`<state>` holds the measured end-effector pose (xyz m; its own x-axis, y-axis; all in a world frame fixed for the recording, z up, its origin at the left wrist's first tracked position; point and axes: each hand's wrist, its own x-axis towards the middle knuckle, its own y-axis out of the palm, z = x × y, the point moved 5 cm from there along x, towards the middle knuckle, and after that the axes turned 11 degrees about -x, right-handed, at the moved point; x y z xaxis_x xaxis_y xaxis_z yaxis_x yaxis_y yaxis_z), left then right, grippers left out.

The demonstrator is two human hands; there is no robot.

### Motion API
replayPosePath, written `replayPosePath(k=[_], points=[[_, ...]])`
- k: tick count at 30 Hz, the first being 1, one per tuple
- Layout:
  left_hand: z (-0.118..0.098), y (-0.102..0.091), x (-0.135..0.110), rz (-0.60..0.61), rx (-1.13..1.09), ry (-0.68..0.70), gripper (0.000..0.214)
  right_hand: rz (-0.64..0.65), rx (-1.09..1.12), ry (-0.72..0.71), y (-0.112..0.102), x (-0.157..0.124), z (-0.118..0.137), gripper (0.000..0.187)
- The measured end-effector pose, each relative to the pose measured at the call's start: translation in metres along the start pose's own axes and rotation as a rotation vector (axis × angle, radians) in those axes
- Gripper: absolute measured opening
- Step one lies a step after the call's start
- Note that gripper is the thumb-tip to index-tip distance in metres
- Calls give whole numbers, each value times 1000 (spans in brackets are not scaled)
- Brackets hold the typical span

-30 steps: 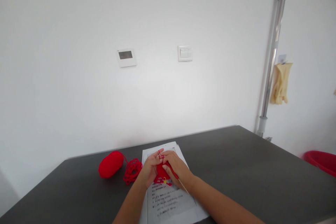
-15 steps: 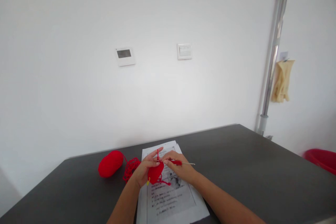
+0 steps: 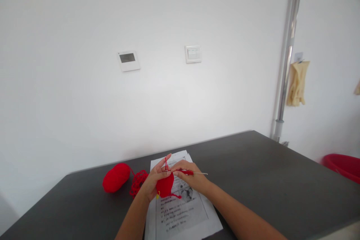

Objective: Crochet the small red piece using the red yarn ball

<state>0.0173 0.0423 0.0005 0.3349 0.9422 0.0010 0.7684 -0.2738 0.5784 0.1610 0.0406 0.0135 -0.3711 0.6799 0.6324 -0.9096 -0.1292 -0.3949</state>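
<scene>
The little red crochet piece (image 3: 165, 186) is low in the middle of the view, held up just above the paper sheets (image 3: 182, 213). The left hand (image 3: 153, 182) is closed on it from 9 o'clock, with one finger sticking up and a thread of red yarn running over it. The right hand (image 3: 191, 178) is at 3 o'clock of the piece, its fingers pinched tight on a crochet hook (image 3: 191, 173) with a red grip. The hook's thin metal end sticks out toward 3 o'clock.

A loose yarn tangle (image 3: 137, 182) lies just beside the left hand at 9 o'clock, and farther that way sits the yarn ball (image 3: 116, 177) - both on the dark table (image 3: 267, 180).

On the white wall at 12 o'clock are a small wall panel (image 3: 128, 60) and a light switch (image 3: 193, 54). At 2 o'clock stands a shiny pole (image 3: 285, 67) with pale gloves (image 3: 296, 83) hanging near it. A red tub (image 3: 341, 165) peeks in at 3 o'clock - past the table edge.
</scene>
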Motion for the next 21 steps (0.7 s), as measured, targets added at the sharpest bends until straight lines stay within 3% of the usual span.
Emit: replayPosePath(k=[8, 16, 21], points=[[-7, -9, -1, -28, 30, 29, 94, 5, 33, 76, -4, 0, -2, 23], [-6, -20, 3, -32, 57, -8, 92, 63, 177, 187, 5, 1, -9, 37], [-6, -25, 2, -17, 64, -63, 88, 152, 163, 152, 0, 1, 1, 25]])
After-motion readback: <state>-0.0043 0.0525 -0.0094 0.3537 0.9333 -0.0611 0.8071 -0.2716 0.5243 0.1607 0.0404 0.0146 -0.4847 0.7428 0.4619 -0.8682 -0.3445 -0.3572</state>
